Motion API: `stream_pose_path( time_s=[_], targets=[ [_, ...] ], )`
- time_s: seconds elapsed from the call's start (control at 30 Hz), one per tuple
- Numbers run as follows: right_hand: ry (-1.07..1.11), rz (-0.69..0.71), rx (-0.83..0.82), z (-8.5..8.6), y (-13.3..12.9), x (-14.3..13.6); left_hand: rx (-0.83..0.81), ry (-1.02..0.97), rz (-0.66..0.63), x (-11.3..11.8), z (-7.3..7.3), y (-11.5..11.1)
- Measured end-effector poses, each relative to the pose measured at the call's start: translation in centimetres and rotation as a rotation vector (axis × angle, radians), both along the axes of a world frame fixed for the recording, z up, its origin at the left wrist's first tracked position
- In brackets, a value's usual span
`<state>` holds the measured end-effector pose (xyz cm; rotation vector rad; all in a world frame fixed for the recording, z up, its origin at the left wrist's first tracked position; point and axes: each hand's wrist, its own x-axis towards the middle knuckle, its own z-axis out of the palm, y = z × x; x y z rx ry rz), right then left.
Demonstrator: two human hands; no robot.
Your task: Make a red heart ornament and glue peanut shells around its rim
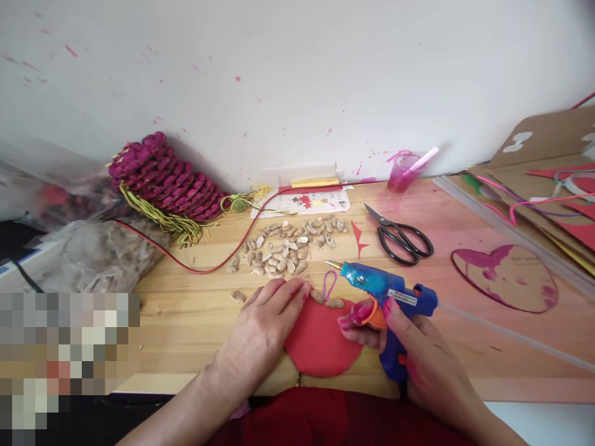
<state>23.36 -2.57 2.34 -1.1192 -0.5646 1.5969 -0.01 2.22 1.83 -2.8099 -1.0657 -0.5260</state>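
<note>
The red disc (323, 344) lies near the front edge of the tabletop (186, 328), between the 2 hands. The fingers of the left hand (264, 328) rest at its upper left edge, their tips beside the peanuts (334, 303) along its top rim; whether they touch a peanut, I cannot tell. Just above that rim lies a purple loop (330, 285).

Beyond the disc, the peanut pile (288, 251) spreads towards the wall. Wood shows between the disc and the heart-shaped cardboard (504, 279) far to the right, with the black-handled scissors (403, 238) behind the blue glue gun (388, 288).

The left hand's fingers are close together, slightly curled, palm down. The right hand (418, 353) has its fingers clamped on the glue gun, some at the orange trigger (372, 317), thumb against the body; the nozzle points left, above the loop.
</note>
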Motion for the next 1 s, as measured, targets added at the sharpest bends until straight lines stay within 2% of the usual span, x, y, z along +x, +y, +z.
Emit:
stream_pose_path(
  time_s=[0.13,0.5,0.87,1.0],
  targets=[
    [-0.013,-0.025,-0.018,-0.12,0.04,0.02,0.054,0.033,0.023,0.19,0.06,-0.02],
    [-0.040,-0.047,-0.113,-0.30,0.10,0.15,0.039,0.069,0.067,0.69,0.64,-0.14],
    [-0.053,-0.045,-0.029,0.12,0.28,0.06,0.015,0.039,0.057,0.69,0.51,0.06],
    [-0.040,-0.090,-0.066,0.28,0.26,-0.19,0.007,0.015,0.040,0.62,0.37,0.26]
  ],
)
